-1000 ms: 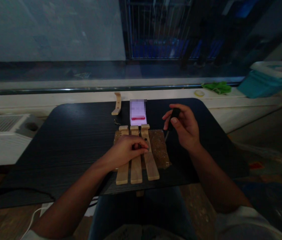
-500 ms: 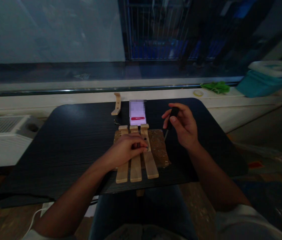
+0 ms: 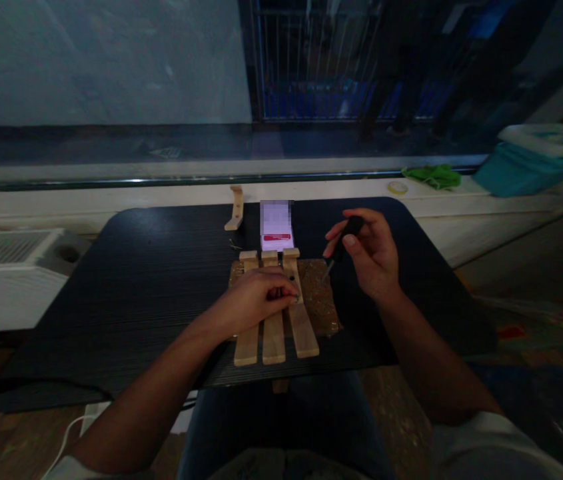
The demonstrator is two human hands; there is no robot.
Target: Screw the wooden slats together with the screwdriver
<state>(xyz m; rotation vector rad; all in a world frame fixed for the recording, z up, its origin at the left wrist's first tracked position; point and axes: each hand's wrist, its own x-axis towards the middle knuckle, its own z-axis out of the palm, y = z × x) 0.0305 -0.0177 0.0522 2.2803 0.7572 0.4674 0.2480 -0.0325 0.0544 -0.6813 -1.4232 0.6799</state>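
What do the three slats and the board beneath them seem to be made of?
The three slats: probably bare, unpainted wood; they look pale tan and matt, with squared edges. The board beneath them: perhaps cork or chipboard; its surface is brown, speckled and grainy, but the dim light leaves this open.

Left hand (image 3: 256, 300) lies flat across three wooden slats (image 3: 275, 327), side by side on a brown board (image 3: 322, 305) on the dark counter (image 3: 151, 280). Right hand (image 3: 371, 257) grips a black-handled screwdriver (image 3: 342, 248), tip down over the board, just right of the slats. White box (image 3: 276, 231) and a loose wooden piece (image 3: 235, 209) behind. Green cloth (image 3: 434, 175), teal bin (image 3: 536, 160) on the sill.
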